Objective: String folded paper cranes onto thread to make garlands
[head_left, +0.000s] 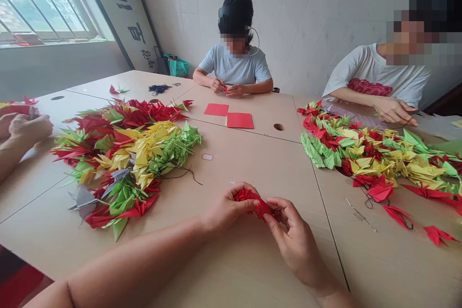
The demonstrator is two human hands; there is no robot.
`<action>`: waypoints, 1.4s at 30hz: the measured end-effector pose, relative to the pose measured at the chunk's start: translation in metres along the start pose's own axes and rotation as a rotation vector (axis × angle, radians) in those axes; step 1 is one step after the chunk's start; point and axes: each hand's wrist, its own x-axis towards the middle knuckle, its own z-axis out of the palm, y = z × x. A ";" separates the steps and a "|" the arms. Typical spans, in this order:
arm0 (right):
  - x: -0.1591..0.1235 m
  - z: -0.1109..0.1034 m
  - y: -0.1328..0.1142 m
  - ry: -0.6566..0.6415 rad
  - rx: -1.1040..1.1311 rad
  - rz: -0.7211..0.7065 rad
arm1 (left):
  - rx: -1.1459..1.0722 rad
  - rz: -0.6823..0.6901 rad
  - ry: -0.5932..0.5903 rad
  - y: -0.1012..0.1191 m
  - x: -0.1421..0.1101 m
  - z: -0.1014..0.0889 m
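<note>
One red paper crane (253,203) sits at lower centre of the frame, pinched by the left grip (227,208) and right grip (288,238), both closed on it above the tabletop (260,173), between heaps of multicoloured paper cranes (126,154) at left and more paper cranes (371,159) at right.

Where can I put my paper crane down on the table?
Bare tan tabletop runs between the heap of red, yellow and green paper cranes and the matching heap on the right, below the two red paper squares. Both heaps are crowded.
</note>
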 end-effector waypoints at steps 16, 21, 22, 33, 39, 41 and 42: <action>0.004 -0.003 -0.005 -0.063 0.296 0.015 | -0.188 -0.123 -0.076 -0.004 0.000 -0.003; 0.002 -0.003 -0.001 -0.078 0.187 -0.062 | -0.234 -0.179 -0.065 -0.002 0.001 -0.005; 0.002 -0.004 -0.001 -0.081 0.159 -0.088 | -0.250 -0.201 -0.062 -0.002 0.001 -0.005; 0.002 -0.007 -0.010 -0.177 0.027 -0.325 | -0.172 -0.238 -0.047 0.000 0.002 -0.004; 0.004 -0.006 -0.007 -0.075 0.122 -0.139 | -0.311 -0.143 -0.072 -0.001 0.002 -0.003; 0.005 -0.007 -0.004 -0.024 0.141 -0.050 | -0.331 -0.113 -0.033 -0.002 0.002 -0.004; 0.005 -0.008 -0.002 -0.002 0.145 -0.013 | -0.324 -0.094 -0.011 -0.002 0.002 -0.004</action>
